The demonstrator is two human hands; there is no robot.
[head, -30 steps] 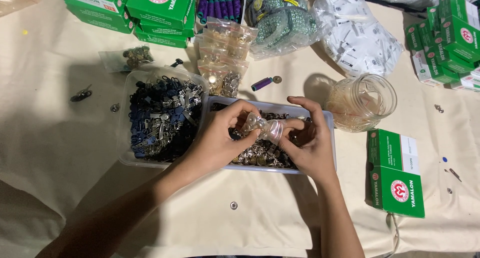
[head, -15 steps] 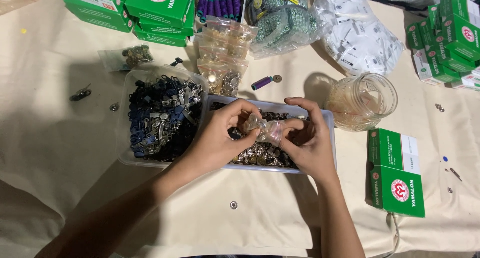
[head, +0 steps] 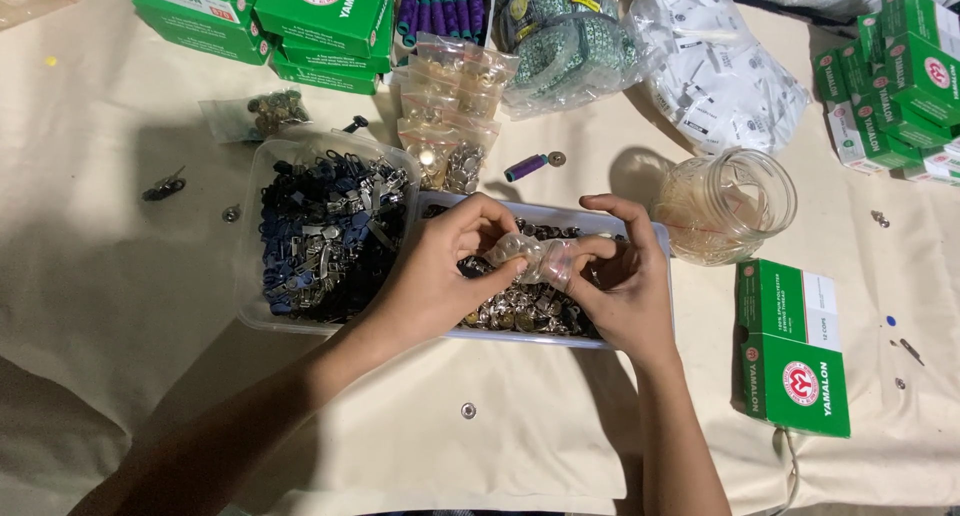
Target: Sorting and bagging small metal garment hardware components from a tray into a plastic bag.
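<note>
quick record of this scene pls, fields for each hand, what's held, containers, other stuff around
left hand: left hand pinches one end of a small clear plastic bag
right hand: right hand grips the bag's other end
under hands: clear tray of silver metal pieces
left container: clear tub of dark blue zipper sliders
right of tray: clear glass jar
near right: green boxes
surface: cream cloth

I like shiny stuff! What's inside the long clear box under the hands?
The clear box holds a heap of small silvery metal pieces. The left hand and right hand, pinching a little plastic bag, cover most of it.
</note>
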